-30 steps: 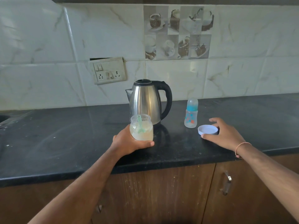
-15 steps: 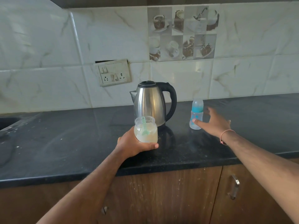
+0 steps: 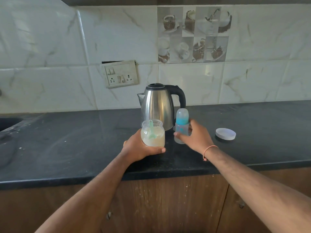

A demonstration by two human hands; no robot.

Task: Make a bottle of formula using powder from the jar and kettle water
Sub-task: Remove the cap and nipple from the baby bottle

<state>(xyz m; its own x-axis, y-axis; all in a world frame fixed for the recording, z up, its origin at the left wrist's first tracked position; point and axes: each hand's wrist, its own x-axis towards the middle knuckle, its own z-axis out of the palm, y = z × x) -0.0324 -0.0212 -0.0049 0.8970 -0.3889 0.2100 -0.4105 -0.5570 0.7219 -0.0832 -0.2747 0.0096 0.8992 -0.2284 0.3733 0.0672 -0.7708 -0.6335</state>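
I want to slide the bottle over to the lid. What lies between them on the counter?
Only the right hand, which holds the bottle; past it the counter is bare up to the lid, in the head view.

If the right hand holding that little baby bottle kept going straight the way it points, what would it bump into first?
Probably the kettle. The right hand grips the baby bottle and points up-left toward it; the bottle would likely touch first, though depth is hard to judge.
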